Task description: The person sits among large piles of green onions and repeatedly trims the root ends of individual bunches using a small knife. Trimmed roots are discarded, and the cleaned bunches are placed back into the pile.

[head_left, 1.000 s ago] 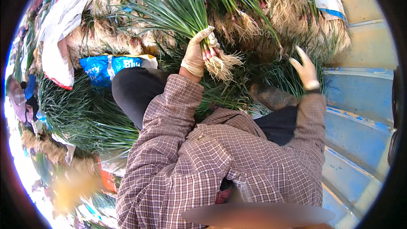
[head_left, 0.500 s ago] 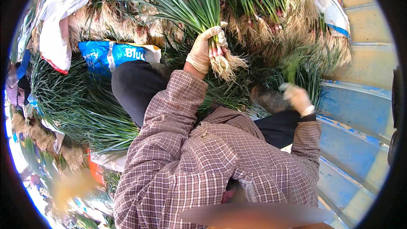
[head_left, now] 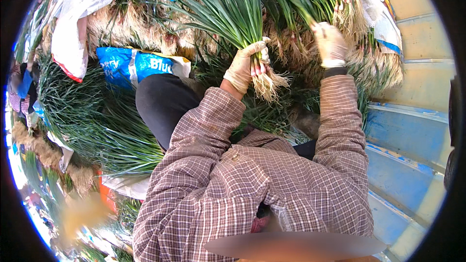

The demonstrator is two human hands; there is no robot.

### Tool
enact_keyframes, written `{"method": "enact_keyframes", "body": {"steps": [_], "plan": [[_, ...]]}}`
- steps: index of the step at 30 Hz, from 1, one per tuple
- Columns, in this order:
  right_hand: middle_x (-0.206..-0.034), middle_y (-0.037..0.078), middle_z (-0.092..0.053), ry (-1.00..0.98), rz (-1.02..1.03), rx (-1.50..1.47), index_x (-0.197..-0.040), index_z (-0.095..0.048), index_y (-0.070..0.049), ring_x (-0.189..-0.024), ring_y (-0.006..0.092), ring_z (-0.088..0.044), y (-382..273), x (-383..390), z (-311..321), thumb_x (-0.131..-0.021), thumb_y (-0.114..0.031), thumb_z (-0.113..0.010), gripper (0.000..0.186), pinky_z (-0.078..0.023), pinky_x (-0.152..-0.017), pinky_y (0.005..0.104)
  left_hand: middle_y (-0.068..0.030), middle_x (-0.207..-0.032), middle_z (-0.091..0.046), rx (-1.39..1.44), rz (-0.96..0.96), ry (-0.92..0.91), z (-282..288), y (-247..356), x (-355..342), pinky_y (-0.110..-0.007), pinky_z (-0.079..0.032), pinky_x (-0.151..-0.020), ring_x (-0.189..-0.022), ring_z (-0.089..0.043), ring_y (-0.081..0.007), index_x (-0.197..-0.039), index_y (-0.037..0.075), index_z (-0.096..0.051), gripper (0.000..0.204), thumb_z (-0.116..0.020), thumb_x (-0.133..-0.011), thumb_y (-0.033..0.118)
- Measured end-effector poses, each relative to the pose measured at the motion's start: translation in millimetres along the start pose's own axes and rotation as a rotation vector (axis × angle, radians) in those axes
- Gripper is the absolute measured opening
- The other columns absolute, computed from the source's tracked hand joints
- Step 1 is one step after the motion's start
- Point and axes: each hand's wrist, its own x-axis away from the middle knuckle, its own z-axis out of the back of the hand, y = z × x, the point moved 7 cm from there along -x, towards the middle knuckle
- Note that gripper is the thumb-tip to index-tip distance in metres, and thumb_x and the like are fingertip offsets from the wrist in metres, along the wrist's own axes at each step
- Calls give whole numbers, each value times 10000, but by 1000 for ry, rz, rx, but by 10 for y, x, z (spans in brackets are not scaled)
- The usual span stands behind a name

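A checked sleeve (head_left: 204, 155) leads up to the left hand (head_left: 245, 68). Its gloved fingers are closed tight around a bunch of green onions (head_left: 238, 14), just above the pale roots, in front of the person. The right hand (head_left: 330, 43) rests on a pile of onions (head_left: 335, 0) farther back, fingers loosely bent; I cannot tell if it grips any. A blue bag (head_left: 131, 65) lies left
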Motion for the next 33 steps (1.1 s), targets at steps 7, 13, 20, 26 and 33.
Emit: {"method": "enact_keyframes", "body": {"steps": [7, 13, 20, 26, 33], "plan": [[-905, 77, -702, 255, -162, -732, -1062, -659, -25, -720, 124, -649, -33, 463, 359, -893, -139, -646, 204, -520, -623, 249, -114, -788, -667, -29, -9, -78, -114, -154, -138, -305, -500, -415, -507, -612, -228, -1100, 0, -568, 288, -610, -869, 167], [-793, 19, -595, 314, 504, -79, -993, -644, -115, -690, 204, -601, -982, 855, 290, -777, -160, -692, 225, -500, -614, 326, -166, -930, -677, -154, 95, -172, -220, -241, -228, -348, -555, -618, -657, -655, -240, -1156, -3, -585, 285, -549, -944, 185], [-871, 44, -611, 211, 616, -204, -1064, -615, -87, -756, 228, -615, -1074, 954, 142, -750, -160, -706, 336, -514, -674, 332, -124, -780, -680, -160, -98, -66, -306, -115, -172, -222, -453, -369, -454, -593, -174, -1133, 0, -600, 313, -597, -917, 227], [-979, 81, -660, 32, 592, -354, -1103, -625, -73, -856, 255, -647, -946, 911, -5, -795, -142, -712, 327, -531, -742, 348, -154, -966, -676, 59, 20, -174, -217, -149, -190, -349, -580, -579, -755, -686, -230, -1135, 9, -567, 302, -575, -901, 200], [-1068, 52, -676, -211, -250, -1172, -1139, -637, -5, -931, 107, -602, -490, 511, -364, -869, -149, -684, 309, -478, -855, 260, -169, -737, -661, -224, -29, -8, -109, -189, -89, -283, -474, -369, -495, -646, -251, -1002, -30, -626, 278, -620, -879, 219]]}}
